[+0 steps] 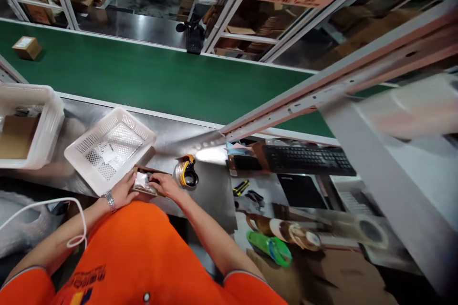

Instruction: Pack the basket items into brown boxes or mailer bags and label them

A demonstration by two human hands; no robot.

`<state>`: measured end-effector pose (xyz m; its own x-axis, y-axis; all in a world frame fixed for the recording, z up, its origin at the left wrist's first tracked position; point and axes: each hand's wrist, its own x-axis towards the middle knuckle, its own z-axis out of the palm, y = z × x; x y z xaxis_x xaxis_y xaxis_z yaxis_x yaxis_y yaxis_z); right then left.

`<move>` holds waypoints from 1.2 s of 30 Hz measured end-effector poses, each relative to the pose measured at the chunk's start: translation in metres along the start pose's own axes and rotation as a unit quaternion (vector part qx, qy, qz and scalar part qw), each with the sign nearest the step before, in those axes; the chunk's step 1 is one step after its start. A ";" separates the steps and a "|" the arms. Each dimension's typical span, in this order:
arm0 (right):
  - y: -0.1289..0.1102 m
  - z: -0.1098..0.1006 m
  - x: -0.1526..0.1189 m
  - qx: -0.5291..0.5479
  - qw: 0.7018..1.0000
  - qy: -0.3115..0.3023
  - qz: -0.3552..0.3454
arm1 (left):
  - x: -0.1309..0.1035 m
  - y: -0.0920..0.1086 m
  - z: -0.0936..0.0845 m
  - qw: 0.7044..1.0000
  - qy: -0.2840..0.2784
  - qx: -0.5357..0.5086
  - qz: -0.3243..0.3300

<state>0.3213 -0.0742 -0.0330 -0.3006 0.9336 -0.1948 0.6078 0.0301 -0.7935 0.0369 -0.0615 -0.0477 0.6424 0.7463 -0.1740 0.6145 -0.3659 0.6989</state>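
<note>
Hands meet over a small open cardboard box (152, 182) at the near edge of the steel bench (211, 186). Left hand (123, 189) cups the box's left end, fingers curled against it. Right hand (165, 185) lies on the right end, fingertips pressed onto a clear-wrapped packet (141, 180) inside. Box long axis runs left to right, between both palms. Tape dispenser (186, 170) sits just right of the right hand; white basket (109, 147) lies just beyond the box, on the far-left side.
</note>
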 end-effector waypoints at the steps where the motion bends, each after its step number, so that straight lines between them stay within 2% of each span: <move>1: 0.001 -0.001 0.002 -0.010 1.000 -0.008 -0.019 | 0.005 0.001 0.005 1.000 -0.009 0.011 -0.008; 5: 0.014 0.002 0.000 -0.074 0.995 0.010 -0.064 | 0.021 0.008 0.014 0.998 -0.008 0.050 -0.044; 8: 0.024 0.005 -0.008 -0.097 0.993 0.045 -0.053 | 0.022 0.010 0.014 0.999 0.012 0.043 -0.030; 10: 0.025 0.002 -0.014 -0.095 0.993 0.040 -0.063 | 0.020 0.009 0.013 0.999 0.022 0.042 -0.025; 13: 0.015 -0.012 -0.020 -0.119 0.988 -0.012 -0.094 | 0.017 0.009 0.012 0.998 0.023 0.040 -0.033; 17: -0.010 -0.030 -0.017 -0.204 0.965 -0.126 -0.107 | 0.019 0.017 0.006 0.997 0.016 0.037 -0.071; 19: -0.020 -0.036 -0.013 -0.211 0.955 -0.173 -0.116 | 0.023 0.022 0.001 0.996 0.003 0.043 -0.083; 22: -0.024 -0.043 -0.007 -0.184 0.952 -0.207 -0.132 | 0.032 0.027 -0.006 0.993 -0.029 0.039 -0.108; 24: -0.022 -0.044 -0.006 -0.166 0.956 -0.207 -0.123 | 0.038 0.028 -0.006 0.988 -0.036 0.029 -0.149; 27: -0.019 -0.038 -0.009 -0.173 0.964 -0.185 -0.080 | 0.045 0.027 -0.002 0.976 -0.010 0.008 -0.217; 31: -0.020 -0.016 -0.016 -0.225 0.967 -0.110 -0.040 | 0.049 0.027 0.005 0.966 0.039 -0.018 -0.256; 36: -0.013 -0.007 -0.019 -0.226 0.969 0.092 -0.049 | 0.049 0.026 0.010 0.951 0.073 -0.055 -0.295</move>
<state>0.3243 -0.0897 -0.0146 -0.2622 0.9650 0.0069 0.8554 0.2357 -0.4612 0.0886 -0.0403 -0.0449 0.1245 0.8759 -0.4661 0.7912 0.1958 0.5794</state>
